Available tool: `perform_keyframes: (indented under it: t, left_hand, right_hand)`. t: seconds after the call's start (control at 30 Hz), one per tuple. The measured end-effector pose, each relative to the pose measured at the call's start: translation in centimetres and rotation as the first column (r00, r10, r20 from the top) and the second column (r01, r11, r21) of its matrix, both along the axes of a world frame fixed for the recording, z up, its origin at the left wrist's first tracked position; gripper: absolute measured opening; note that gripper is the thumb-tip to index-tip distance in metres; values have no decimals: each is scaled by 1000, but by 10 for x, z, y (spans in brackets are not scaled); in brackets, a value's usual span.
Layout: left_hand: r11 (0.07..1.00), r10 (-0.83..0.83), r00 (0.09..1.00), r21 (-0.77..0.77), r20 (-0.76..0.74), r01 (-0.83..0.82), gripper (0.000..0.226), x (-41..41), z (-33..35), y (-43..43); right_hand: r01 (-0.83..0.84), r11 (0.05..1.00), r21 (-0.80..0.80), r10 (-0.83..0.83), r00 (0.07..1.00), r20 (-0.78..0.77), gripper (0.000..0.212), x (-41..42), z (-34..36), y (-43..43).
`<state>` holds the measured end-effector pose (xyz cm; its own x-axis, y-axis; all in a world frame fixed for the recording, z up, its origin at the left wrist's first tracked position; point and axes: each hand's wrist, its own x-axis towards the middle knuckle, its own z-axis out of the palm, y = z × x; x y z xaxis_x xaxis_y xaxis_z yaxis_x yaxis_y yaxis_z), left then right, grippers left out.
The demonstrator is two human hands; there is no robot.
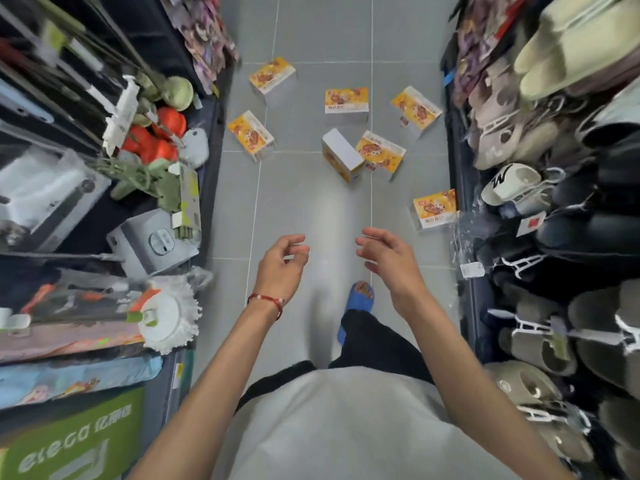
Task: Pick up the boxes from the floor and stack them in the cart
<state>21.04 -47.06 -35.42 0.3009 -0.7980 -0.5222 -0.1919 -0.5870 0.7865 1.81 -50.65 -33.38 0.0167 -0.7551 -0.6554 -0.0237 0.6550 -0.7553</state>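
Lying scattered, seven orange-and-white cardboard boxes (pixel 346 100) await pickup. Left hand (pixel 282 263) and right hand (pixel 388 258) hover loosely curled, empty. No cart shows.

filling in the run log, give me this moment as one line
phase: pre-pick | left hand: open, empty | right hand: open, empty | boxes: seven on floor | cart: not in view

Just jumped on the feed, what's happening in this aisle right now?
A person stands in a shop aisle with the left hand and right hand held out in front, fingers loosely curled, holding nothing. Seven boxes lie scattered on the floor ahead, between the shelves; none has been picked up. No cart shows in this view.
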Motion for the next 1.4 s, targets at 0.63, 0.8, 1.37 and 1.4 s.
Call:
perform_keyframes:
  t: [0.63, 0.8, 1.37, 1.4]
  left_hand:
    - [979, -184, 981, 81, -62, 189, 28, 34, -14, -339]
    - [939, -318, 948, 133, -22, 318, 26, 46, -24, -405]
    - [841, -333, 942, 441, -34, 313, 23, -17, -109, -579]
    - [842, -328, 944, 444, -30, 306, 23, -17, -117, -586]
  right_hand:
    - [152, 986, 73, -142, 982, -126, 27, 17, -15, -299]
    - [246, 960, 132, -232, 966, -115, 26, 25, -25, -344]
    - [271, 903, 333, -265, 962, -63, 16, -22, -107, -524]
    - [267, 899, 347, -263, 963, -59, 13, -22, -114, -532]
